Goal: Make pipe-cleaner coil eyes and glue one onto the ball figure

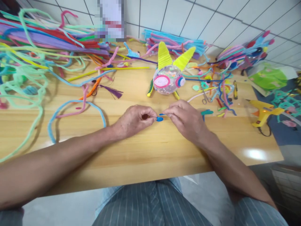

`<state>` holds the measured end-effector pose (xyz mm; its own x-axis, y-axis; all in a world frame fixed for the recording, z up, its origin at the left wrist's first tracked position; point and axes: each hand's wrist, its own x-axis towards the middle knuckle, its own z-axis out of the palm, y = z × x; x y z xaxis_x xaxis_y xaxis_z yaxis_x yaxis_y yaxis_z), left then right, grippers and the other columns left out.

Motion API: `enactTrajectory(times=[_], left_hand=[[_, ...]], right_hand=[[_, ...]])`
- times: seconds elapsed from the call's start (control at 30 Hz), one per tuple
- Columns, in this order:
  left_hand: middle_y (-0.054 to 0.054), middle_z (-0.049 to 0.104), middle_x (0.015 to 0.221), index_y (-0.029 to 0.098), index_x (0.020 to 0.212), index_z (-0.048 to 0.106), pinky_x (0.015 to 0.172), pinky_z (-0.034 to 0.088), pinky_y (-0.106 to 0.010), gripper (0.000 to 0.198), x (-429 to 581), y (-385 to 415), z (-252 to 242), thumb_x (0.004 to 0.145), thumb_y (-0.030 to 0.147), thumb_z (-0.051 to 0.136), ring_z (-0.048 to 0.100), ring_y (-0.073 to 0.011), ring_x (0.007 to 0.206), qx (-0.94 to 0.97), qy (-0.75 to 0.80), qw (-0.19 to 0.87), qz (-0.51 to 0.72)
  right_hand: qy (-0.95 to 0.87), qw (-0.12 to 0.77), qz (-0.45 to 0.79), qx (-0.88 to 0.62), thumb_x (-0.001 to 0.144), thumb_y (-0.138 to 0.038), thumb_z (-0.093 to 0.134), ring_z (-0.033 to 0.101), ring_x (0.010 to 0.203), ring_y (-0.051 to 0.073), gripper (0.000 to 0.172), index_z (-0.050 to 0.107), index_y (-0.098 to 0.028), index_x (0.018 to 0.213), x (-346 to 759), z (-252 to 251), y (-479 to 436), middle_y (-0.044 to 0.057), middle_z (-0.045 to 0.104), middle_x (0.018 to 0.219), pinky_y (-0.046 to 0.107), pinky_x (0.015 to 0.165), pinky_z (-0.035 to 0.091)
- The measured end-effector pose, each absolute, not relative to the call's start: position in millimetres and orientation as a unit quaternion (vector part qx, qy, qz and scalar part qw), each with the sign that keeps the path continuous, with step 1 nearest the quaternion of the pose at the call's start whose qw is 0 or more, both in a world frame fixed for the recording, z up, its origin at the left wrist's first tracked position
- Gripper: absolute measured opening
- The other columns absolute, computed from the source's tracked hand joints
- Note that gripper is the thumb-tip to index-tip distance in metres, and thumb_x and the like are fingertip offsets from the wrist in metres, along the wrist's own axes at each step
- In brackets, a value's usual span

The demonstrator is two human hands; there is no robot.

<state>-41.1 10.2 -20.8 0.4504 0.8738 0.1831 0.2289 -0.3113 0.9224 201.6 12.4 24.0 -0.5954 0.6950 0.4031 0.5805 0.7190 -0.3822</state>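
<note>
A small coiled blue piece (160,119) is pinched at its left side between the thumb and fingers of my left hand (138,121). My right hand (185,119), just to the right, pinches a short, thin blue strip (162,114) above the coil. Both hands are over the front half of the wooden table. Beyond them stands a clear ball figure (168,80) with two yellow ears, a pink-rimmed eye, a blue-and-pink eye and dark green and yellow legs.
Pipe cleaners (54,37) are heaped at the left and back. A light blue loop (50,122) lies near my left forearm. Scissors (205,98) and a yellow glue gun (264,111) are at the right. A tiled wall (178,15) rises behind the table (131,166).
</note>
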Motion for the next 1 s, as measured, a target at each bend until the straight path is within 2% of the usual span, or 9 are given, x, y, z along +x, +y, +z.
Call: enactTrajectory(times=[0.43, 1.0], left_hand=[[-0.002, 0.076, 0.076, 0.017, 0.09, 0.079, 0.062, 0.052, -0.022, 0.013, -40.5, 9.0, -19.0, 0.091, 0.018, 0.066, 0.065, -0.0122, 0.063, 0.727, 0.383, 0.442, 0.359], [-0.001, 0.075, 0.073, 0.017, 0.085, 0.077, 0.059, 0.048, -0.022, 0.013, -40.4, 9.8, -18.2, 0.091, 0.019, 0.065, 0.062, -0.0113, 0.06, 0.734, 0.38, 0.433, 0.36]], right_hand=[[-0.893, 0.256, 0.122, -0.349, 0.105, -0.014, 0.054, 0.067, 0.097, 0.023, 0.026, 0.075, -0.027, 0.109, 200.4, 22.9, 9.3, 0.006, 0.073, 0.099, 0.04, 0.086, 0.056], [-0.895, 0.265, 0.121, -0.339, 0.104, -0.014, 0.055, 0.067, 0.098, 0.023, 0.026, 0.076, -0.028, 0.11, 199.4, 21.0, 7.3, 0.006, 0.073, 0.1, 0.04, 0.087, 0.056]])
